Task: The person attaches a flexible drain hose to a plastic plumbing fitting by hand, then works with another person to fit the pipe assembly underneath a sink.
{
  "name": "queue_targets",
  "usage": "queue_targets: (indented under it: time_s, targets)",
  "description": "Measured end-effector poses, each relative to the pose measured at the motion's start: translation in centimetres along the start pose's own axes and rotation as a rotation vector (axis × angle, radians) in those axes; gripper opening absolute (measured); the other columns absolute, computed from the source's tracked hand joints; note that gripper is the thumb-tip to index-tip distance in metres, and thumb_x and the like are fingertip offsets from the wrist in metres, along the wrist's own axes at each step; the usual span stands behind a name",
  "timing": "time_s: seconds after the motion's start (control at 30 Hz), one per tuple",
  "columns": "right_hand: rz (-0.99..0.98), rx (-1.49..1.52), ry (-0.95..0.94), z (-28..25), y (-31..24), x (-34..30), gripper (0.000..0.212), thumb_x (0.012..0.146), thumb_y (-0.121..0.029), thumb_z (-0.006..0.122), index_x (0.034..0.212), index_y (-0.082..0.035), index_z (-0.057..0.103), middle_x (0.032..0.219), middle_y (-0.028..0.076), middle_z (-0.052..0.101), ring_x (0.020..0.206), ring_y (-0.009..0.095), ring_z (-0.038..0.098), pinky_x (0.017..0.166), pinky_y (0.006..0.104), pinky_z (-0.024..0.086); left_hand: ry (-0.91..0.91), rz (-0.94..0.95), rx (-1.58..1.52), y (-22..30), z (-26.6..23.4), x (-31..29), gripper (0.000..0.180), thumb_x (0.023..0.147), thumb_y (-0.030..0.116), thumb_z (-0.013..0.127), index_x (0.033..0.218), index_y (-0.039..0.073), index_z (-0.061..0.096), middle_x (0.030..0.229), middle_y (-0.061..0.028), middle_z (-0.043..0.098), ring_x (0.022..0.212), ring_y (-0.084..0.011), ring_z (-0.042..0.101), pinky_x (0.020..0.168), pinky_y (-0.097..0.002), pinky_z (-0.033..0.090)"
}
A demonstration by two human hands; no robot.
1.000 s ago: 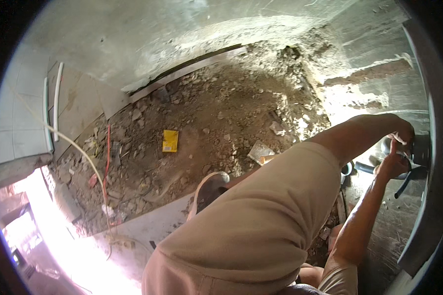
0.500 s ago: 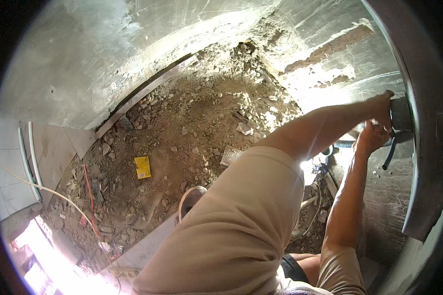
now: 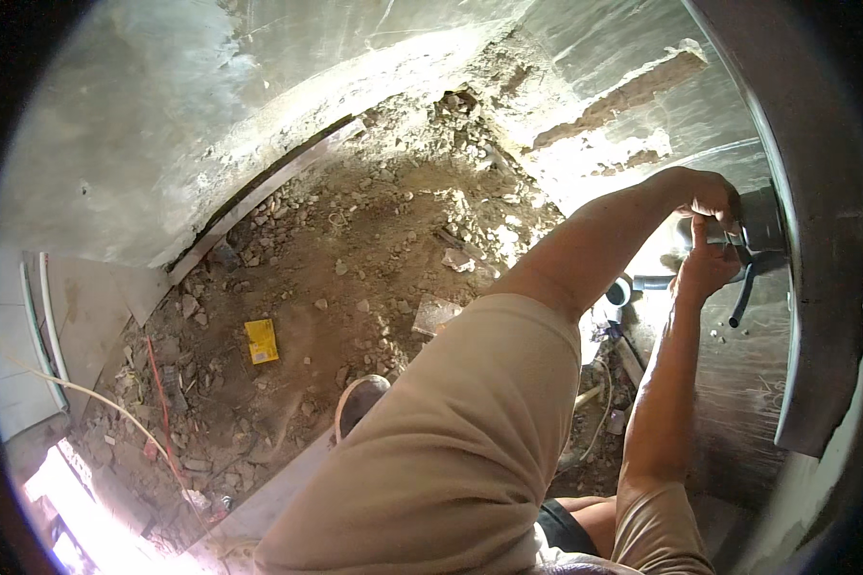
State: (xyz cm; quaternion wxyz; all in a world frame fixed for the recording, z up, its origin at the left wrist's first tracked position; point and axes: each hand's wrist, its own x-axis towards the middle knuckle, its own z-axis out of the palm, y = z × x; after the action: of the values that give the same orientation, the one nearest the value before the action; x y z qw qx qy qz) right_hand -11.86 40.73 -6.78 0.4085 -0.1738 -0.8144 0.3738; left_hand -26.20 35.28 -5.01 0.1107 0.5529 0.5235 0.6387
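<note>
Hands point(image 3: 712, 199) point(image 3: 706, 272) curl close together near three o'clock, beside a dark tube point(image 3: 742, 295); what they grip, I cannot tell. It looks like fiddly work, so the next move needs a steady touch.

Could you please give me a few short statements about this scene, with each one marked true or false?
1. The yellow packet lies on the rubble-strewn ground. True.
2. The left hand is touching that packet. False: it is well away from it, close to the right hand.
3. A dark tube-like piece shows beside the right hand. True.
4. The red cord lies to the right of the packet in the picture. False: it lies to the left.
5. Both forearms are bare. True.
</note>
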Motion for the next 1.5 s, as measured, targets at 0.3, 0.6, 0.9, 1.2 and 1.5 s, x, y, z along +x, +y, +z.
queue_targets:
  time_s: [0.3, 0.6, 0.9, 1.2, 1.5]
  targets:
    - [-0.159, -0.12, 0.168, -1.9, 2.2, 1.0, 0.055, 0.07, -0.02, 0.088, 0.103, 0.002, 0.05, 0.089, 0.006, 0.048, 0.076, 0.017, 0.047, 0.067, 0.0324, 0.045, -0.272, -0.179, -0.426, 0.6, -0.2, 0.0, 0.053, 0.081, 0.021, 0.074, 0.127, 0.003, 0.054, 0.114, -0.0077, 0.061, 0.109, -0.0169, 0.054, 0.079, -0.0286, 0.047]
    - [-0.077, 0.597, 0.072, -0.6, 1.0, -0.1, 0.054, 0.079, -0.014, 0.078, 0.118, 0.0, 0.044, 0.107, 0.008, 0.051, 0.09, 0.017, 0.055, 0.074, 0.032, 0.05, 0.417, -0.095, 0.274, 7.2, 5.4, -2.6, 0.09, 0.054, 0.034, 0.091, 0.124, -0.003, 0.049, 0.123, -0.0207, 0.054, 0.118, -0.0362, 0.048, 0.101, -0.0402, 0.04]
    - [-0.212, -0.103, 0.105, 0.2, 2.3, -0.2, 0.041, 0.079, -0.018, 0.074, 0.107, 0.006, 0.056, 0.121, 0.021, 0.05, 0.101, 0.027, 0.053, 0.092, 0.0395, 0.043, 0.359, -0.113, 0.089, 5.8, 3.1, -2.7, 0.108, 0.053, 0.025, 0.09, 0.139, -0.005, 0.032, 0.106, -0.0225, 0.062, 0.107, -0.0375, 0.06, 0.095, -0.0567, 0.043]
    - [-0.219, -0.372, 0.155, -0.3, 3.1, 0.7, 0.047, 0.075, -0.03, 0.081, 0.094, 0.005, 0.058, 0.109, 0.019, 0.053, 0.1, 0.029, 0.05, 0.091, 0.0423, 0.042, -0.004, -0.017, -0.337, 4.6, 0.8, -2.7, 0.073, 0.071, 0.023, 0.079, 0.132, -0.002, 0.047, 0.12, -0.0134, 0.059, 0.107, -0.0227, 0.058, 0.099, -0.0416, 0.043]
    - [-0.066, -0.117, 0.131, -0.4, -1.9, -1.1, 0.049, 0.063, -0.021, 0.09, 0.06, -0.007, 0.044, 0.071, 0.0, 0.045, 0.065, 0.012, 0.039, 0.061, 0.0294, 0.037, -0.165, -0.058, -0.937, -0.3, -0.9, -1.4, 0.05, 0.085, 0.014, 0.07, 0.129, -0.001, 0.05, 0.122, -0.0106, 0.059, 0.119, -0.0199, 0.051, 0.1, -0.0403, 0.044]
